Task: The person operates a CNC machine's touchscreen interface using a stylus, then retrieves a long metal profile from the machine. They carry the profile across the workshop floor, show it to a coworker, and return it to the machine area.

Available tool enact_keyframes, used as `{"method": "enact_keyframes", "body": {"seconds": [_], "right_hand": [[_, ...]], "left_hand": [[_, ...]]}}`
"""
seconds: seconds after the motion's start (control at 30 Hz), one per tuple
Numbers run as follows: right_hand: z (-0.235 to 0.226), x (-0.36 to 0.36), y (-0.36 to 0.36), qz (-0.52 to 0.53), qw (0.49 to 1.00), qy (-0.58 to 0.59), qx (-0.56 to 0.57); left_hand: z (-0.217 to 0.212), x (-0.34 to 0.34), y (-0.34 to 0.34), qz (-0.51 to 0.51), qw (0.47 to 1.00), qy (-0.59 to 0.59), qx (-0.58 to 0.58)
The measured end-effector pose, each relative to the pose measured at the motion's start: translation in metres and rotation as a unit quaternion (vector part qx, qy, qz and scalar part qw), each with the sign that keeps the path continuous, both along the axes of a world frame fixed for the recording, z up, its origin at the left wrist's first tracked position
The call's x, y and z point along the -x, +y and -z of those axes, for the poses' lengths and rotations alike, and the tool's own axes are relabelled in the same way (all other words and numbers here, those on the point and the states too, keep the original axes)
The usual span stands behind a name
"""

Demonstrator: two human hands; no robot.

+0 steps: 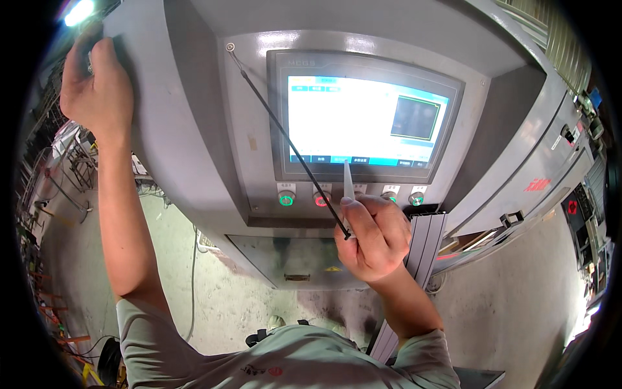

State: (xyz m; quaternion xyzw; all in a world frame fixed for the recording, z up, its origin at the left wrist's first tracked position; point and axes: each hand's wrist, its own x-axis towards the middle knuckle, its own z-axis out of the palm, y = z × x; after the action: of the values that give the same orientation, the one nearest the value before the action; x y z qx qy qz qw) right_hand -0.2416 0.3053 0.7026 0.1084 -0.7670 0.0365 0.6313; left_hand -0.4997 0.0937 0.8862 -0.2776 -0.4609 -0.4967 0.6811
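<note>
My right hand [376,236] is closed in a pinch around a pale, tapered stylus [348,185]. The stylus points up at the touchscreen [343,123], its tip over the row of blue buttons along the lower edge; whether it presses the glass I cannot tell. A thin black cord [285,133] slants across the screen, from a fastening at the panel's upper left down to the stylus's lower end. Far to the left, my left hand [100,97] is raised beside the grey machine housing [152,97]. Its thumb and forefinger stand apart with nothing visible between them; the other fingers are partly hidden.
Below the screen runs a row of buttons, among them a green-lit one [286,200] and a red one [321,200]. A grooved aluminium profile [426,246] leans beside my right forearm. A latched grey door [512,194] is at right. Cluttered racks line the far left.
</note>
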Motion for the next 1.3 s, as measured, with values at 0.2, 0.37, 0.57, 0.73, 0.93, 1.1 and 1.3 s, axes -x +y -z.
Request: {"method": "enact_keyframes", "body": {"seconds": [0.2,0.37,0.57,0.73,0.93,1.1,1.3], "right_hand": [[-0.018,0.001,0.0,-0.009,1.0,-0.006,0.003],[-0.031,0.01,0.01,0.0,0.999,0.029,-0.013],[-0.044,0.013,0.021,0.04,0.998,0.054,-0.02],[-0.053,0.011,0.027,0.036,0.998,0.046,-0.022],[-0.054,0.015,0.03,0.019,0.999,0.03,-0.009],[-0.055,0.019,0.033,0.017,0.999,0.036,-0.007],[-0.053,0.03,0.036,-0.003,0.999,0.046,-0.017]], "left_hand": [[0.001,0.0,0.004,0.053,0.998,-0.023,-0.012],[-0.003,-0.007,0.0,0.031,0.999,-0.012,0.009],[0.002,-0.008,0.008,0.038,0.999,0.008,0.011],[0.0,-0.01,0.005,0.026,0.999,0.005,0.019],[0.003,-0.01,0.008,0.02,1.0,-0.002,0.019],[0.004,-0.004,0.005,0.054,0.998,0.003,0.023],[0.004,-0.002,0.006,0.06,0.998,0.016,0.015]]}}
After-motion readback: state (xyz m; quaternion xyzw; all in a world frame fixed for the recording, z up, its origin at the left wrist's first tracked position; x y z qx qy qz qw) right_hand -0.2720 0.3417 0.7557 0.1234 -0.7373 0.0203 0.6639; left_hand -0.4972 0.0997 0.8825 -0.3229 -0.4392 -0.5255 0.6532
